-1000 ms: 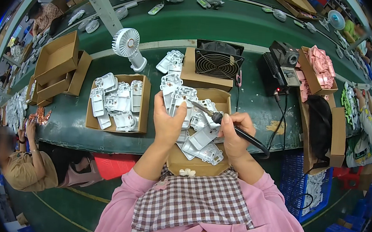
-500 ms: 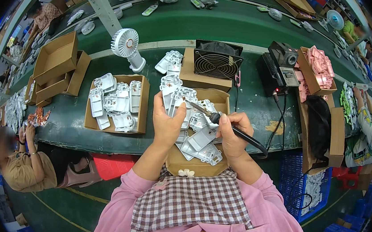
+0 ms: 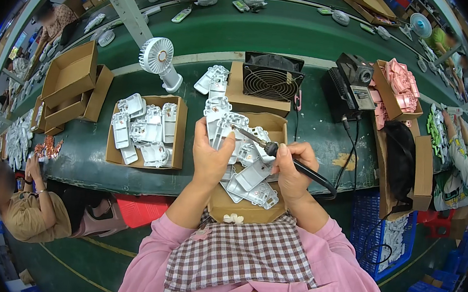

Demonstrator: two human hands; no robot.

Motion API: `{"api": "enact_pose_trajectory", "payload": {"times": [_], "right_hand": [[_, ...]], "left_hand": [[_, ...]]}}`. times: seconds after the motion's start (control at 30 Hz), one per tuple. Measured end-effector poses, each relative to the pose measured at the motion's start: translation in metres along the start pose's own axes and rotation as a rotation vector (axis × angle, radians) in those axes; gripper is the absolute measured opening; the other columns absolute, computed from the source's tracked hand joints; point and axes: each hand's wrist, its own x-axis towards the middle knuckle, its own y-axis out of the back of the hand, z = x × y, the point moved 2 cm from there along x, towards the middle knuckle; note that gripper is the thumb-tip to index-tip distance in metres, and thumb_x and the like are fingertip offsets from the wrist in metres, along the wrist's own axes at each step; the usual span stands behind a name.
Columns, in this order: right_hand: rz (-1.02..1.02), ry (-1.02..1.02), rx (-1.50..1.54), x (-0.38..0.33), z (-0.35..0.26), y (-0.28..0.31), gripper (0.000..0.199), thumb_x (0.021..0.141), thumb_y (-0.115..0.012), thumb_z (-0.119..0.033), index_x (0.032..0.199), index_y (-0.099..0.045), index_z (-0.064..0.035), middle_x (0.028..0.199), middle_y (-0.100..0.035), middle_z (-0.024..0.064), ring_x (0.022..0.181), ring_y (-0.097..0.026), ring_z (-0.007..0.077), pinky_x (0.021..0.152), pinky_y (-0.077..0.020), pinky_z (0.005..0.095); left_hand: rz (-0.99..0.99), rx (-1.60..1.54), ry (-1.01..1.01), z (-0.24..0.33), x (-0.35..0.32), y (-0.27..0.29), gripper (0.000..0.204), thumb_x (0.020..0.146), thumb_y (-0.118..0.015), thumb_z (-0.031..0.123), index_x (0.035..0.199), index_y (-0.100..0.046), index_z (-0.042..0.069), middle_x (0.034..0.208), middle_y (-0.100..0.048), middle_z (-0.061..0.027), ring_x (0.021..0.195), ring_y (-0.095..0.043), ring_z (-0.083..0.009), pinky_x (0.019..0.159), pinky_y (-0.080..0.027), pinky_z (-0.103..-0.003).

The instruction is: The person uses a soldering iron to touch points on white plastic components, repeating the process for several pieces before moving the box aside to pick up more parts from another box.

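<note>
My left hand (image 3: 211, 150) is closed around a white plastic housing (image 3: 220, 123), thumb on its near side. In my right hand (image 3: 296, 166) is a soldering iron (image 3: 270, 148) with a black handle. Its metal tip points left and meets, or nearly meets, the housing by my left thumb; the exact contact is too small to tell. Below both hands, an open cardboard box (image 3: 222, 206) holds several more white housings (image 3: 254, 184). Further housings (image 3: 211, 79) lie in a row beyond my left hand.
Left of my hands stands a box (image 3: 181, 135) of white housings, with a white fan (image 3: 157, 54) behind it. A black square fan (image 3: 272, 77) sits ahead. A black soldering station (image 3: 345, 95) with cables is at the right. A co-worker (image 3: 36, 206) sits at the left.
Fans and green-and-white parts on the far belt have shifted left. My hands and the iron have barely moved. The co-worker at the left has changed hand position slightly.
</note>
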Motion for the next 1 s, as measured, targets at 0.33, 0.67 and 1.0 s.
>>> {"api": "enact_pose_trajectory", "payload": {"times": [0.33, 0.67, 1.0], "right_hand": [[-0.004, -0.017, 0.036, -0.0004, 0.0016, -0.0016, 0.015, 0.088, -0.065, -0.007, 0.082, -0.052, -0.0016, 0.070, -0.059, 0.0046, 0.052, -0.054, 0.0054, 0.048, -0.0442, 0.0197], [-0.016, -0.010, 0.012, 0.0002, 0.0018, -0.0014, 0.015, 0.090, -0.063, -0.008, 0.083, -0.051, -0.0023, 0.069, -0.058, 0.0054, 0.052, -0.054, 0.0066, 0.047, -0.0440, 0.0204], [0.036, 0.136, 0.104, -0.0027, 0.0046, 0.0041, 0.013, 0.089, -0.061, -0.004, 0.084, -0.049, -0.0024, 0.068, -0.057, 0.0071, 0.050, -0.051, 0.0083, 0.047, -0.0426, 0.0214]], "left_hand": [[-0.004, 0.023, -0.008, 0.0009, -0.0009, -0.0006, 0.047, 0.080, -0.065, 0.005, 0.120, -0.043, -0.003, 0.104, -0.059, -0.0092, 0.091, -0.056, -0.0117, 0.082, -0.046, -0.026], [-0.008, 0.042, -0.021, 0.0019, -0.0005, -0.0012, 0.047, 0.080, -0.065, 0.005, 0.120, -0.043, -0.004, 0.104, -0.060, -0.0092, 0.091, -0.057, -0.0119, 0.080, -0.047, -0.027], [-0.080, -0.070, 0.029, -0.0031, -0.0004, -0.0018, 0.040, 0.085, -0.059, 0.004, 0.121, -0.043, 0.003, 0.100, -0.059, -0.0076, 0.080, -0.060, -0.0127, 0.068, -0.051, -0.026]]}}
